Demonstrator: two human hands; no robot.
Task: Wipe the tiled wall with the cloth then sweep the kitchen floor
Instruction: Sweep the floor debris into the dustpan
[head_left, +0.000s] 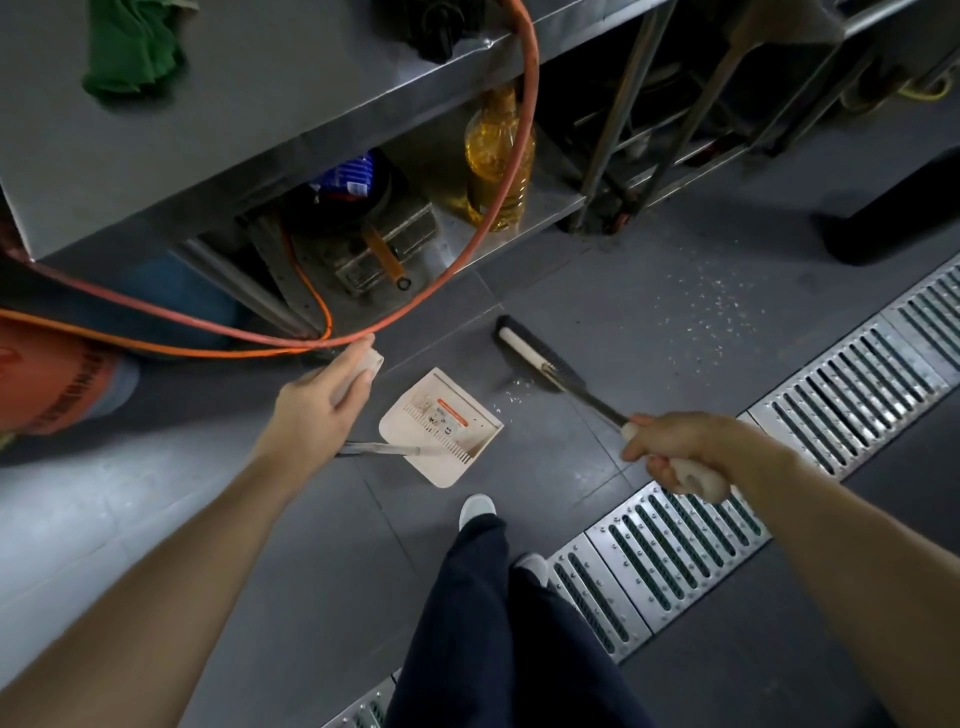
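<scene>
**Broom and dustpan at work on grey kitchen floor**

Seen from above, looking down past dark trouser legs (498, 623) and pale shoes (477, 506). Right hand (675, 449) at 4 o'clock from frame centre, fingers curled tight round the pale grip of a broom (540, 361); dark shaft running up toward 10 o'clock to a black-bristled head with a cream back, bristles down on the floor tiles (649, 291). Left hand (324, 402) at 9 o'clock, fingers wrapped round the pale upper handle of a long-handled dustpan (441, 426); cream pan resting flat on the floor just left of the broom head, apart from it, an orange-striped label inside and comb teeth along its near edge. Small white crumbs (511, 397) scattered between pan and bristles, with a wider sprinkle of them (711, 306) at 2 o'clock. Green cloth (130, 49) lying crumpled on the steel counter (260, 93) at 11 o'clock, well apart from both hands. Below the counter, on a lower shelf: a bottle of yellow oil (496, 156) standing upright, a dark pan (358, 208) with an orange handle. Orange hose (527, 130) looping down from the counter top and across toward 9 o'clock. Slotted metal drain grate (857, 374) crossing the floor diagonally from 3 o'clock to 6 o'clock, just beside the right foot.
</scene>
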